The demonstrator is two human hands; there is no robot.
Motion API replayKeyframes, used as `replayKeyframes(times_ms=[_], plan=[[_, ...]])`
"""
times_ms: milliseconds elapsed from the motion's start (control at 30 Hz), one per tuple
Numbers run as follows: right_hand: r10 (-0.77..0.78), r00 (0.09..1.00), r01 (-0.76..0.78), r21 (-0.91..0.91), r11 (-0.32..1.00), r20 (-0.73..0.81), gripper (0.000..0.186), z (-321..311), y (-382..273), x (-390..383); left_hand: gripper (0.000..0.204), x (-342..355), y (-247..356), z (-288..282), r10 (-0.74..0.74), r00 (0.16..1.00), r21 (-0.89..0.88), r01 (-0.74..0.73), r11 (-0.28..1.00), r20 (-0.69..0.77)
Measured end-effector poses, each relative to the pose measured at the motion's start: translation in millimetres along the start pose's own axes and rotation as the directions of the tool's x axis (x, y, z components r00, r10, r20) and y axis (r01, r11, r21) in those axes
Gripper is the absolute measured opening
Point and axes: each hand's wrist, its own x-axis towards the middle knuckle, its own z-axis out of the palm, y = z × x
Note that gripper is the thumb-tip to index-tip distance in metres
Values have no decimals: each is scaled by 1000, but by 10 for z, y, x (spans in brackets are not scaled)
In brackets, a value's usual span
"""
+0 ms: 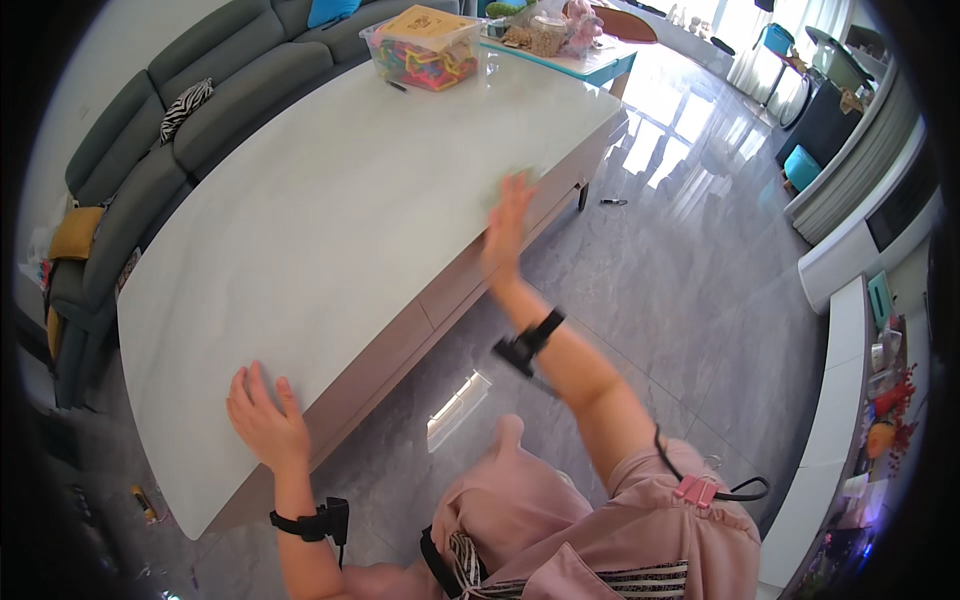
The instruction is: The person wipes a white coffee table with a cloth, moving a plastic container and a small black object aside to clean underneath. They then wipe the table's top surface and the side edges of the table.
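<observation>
A long coffee table (290, 250) with a glossy pale top and brownish drawer fronts stretches from the near left to the far middle. My left hand (268, 415) rests on its near end, fingers spread and holding nothing. Farther along, my right hand (508, 230) is at the table's right edge, its fingers reaching forward and smeared by motion. A faint pale green patch, perhaps a cloth, shows around those fingertips; the blur hides whether the hand grips it. Each wrist wears a black strap with a small device, the left one (312, 521) and the right one (530, 342).
A clear tub (425, 60) of colourful pieces stands at the table's far end, beside a small dark object (397, 86). Behind it is a blue-edged small table (560, 66) with toys. A grey sofa (240, 90) lines the left; a white cabinet (825, 420) stands right.
</observation>
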Motion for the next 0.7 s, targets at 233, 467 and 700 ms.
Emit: replayKeyframes(times_ms=[233,467,700], plan=[[-364,835,329,155,931,412,75,187,-535,-1370,45,-12,-156,10,33,999,-9,-33,999,20],[389,904,-294,400,868,-179,60,59,475,-297,44,7,42,43,-28,995,-65,34,997,96],[27,996,-39,147,988,80,56,257,-235,-940,46,110,-20,-49,168,982,230,-183,956,85]])
